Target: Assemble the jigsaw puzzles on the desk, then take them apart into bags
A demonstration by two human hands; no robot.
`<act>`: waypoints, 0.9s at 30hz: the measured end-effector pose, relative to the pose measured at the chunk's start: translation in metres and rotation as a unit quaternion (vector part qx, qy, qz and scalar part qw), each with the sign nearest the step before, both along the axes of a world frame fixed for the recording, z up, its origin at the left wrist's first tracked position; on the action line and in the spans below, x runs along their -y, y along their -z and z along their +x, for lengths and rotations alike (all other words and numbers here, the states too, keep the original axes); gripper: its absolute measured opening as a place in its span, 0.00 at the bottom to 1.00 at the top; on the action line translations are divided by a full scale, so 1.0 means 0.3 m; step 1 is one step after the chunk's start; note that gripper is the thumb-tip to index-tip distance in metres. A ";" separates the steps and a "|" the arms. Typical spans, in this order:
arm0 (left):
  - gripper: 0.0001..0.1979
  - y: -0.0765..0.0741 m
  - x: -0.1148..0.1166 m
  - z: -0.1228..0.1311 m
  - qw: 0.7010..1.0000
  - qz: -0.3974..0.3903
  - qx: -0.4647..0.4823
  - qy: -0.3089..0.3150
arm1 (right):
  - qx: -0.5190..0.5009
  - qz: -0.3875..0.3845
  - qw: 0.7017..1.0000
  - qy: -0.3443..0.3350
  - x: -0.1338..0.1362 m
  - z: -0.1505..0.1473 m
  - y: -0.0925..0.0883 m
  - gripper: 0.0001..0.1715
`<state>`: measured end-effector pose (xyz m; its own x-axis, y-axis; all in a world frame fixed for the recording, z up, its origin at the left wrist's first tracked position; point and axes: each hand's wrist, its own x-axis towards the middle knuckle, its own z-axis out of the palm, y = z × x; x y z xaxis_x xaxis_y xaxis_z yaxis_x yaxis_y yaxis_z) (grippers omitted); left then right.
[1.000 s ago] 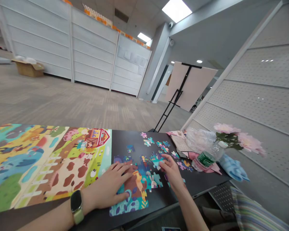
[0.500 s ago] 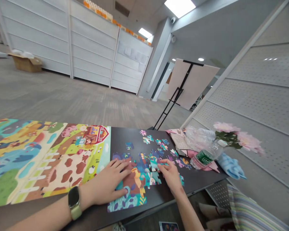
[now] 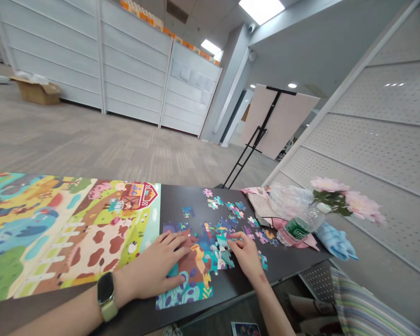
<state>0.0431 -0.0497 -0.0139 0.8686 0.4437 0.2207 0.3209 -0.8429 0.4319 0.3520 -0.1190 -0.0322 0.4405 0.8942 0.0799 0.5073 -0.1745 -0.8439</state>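
Mostly, the risk lies at the lower middle of the frame. The left hand (image 3: pixel 153 267) rests flat, fingers spread wide, on a part-built jigsaw (image 3: pixel 192 285) near the front edge of the table (image 3: pixel 173 205). The right hand (image 3: pixel 245 255) has its fingers drawn narrow at the jigsaw's right side; whether they hold a piece is hidden. A hard press or a slip could push joined pieces apart or scatter the loose pieces (image 3: pixel 235 210) toward the water bottle (image 3: pixel 296 229).

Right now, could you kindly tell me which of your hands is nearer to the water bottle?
Right. The right hand rests on the jigsaw puzzle, a short way left of the water bottle, not touching it; the left hand lies farther away, also on the puzzle.
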 end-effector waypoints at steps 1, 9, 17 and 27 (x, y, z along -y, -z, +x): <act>0.32 0.001 0.000 -0.001 1.000 -0.001 -0.001 0.000 | 0.003 0.003 1.000 -0.001 0.000 0.002 0.002 0.14; 0.33 0.004 -0.001 -0.002 1.000 0.001 -0.006 0.003 | 0.032 0.021 0.998 -0.043 -0.021 0.049 -0.012 0.17; 0.32 -0.009 0.001 -0.001 1.000 -0.007 -0.018 0.006 | 0.061 0.043 0.997 -0.034 -0.063 0.062 -0.014 0.16; 0.32 -0.005 -0.002 -0.001 1.000 -0.006 -0.015 0.006 | 0.054 0.056 0.996 0.032 -0.001 0.096 0.033 0.20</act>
<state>0.0428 -0.0490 -0.0125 0.8796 0.4364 0.1891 0.3247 -0.8415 0.4318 0.3808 -0.1186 -0.0421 0.4806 0.8467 0.2284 0.5869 -0.1170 -0.8012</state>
